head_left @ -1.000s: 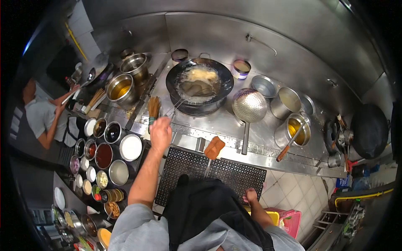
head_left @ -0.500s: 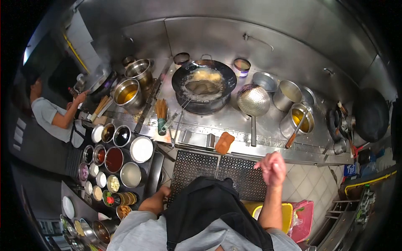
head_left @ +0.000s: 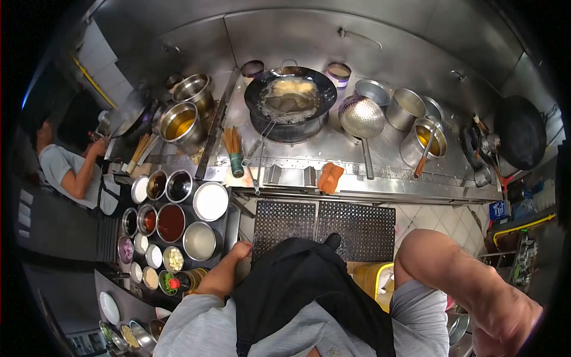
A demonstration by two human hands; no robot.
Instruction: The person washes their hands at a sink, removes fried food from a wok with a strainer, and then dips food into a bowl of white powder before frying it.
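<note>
My left hand (head_left: 241, 250) hangs low beside my black apron (head_left: 285, 279), near the pots of sauces; its fingers are too small and hidden to read. My right arm is bent up close to the camera, and my right hand (head_left: 511, 327) is at the lower right edge with its fingers out of sight. In front of me a black wok (head_left: 257, 102) stands on the stove with bubbling oil and pale food frying. A wire strainer (head_left: 288, 107) rests in it. A perforated ladle (head_left: 361, 117) and an orange cloth (head_left: 331, 177) lie on the steel counter (head_left: 392, 169).
Pots of oil (head_left: 180, 126) and a bamboo brush (head_left: 232, 146) stand left of the wok. Metal pots (head_left: 406, 110) and a large pan (head_left: 520, 132) are at the right. Black mats (head_left: 355, 232) cover the floor. A co-worker (head_left: 68, 169) handles another wok at left.
My right hand has swung from in front of me back to the lower right edge, close to the camera. My left hand has shifted slightly forward. The view has tilted a little.
</note>
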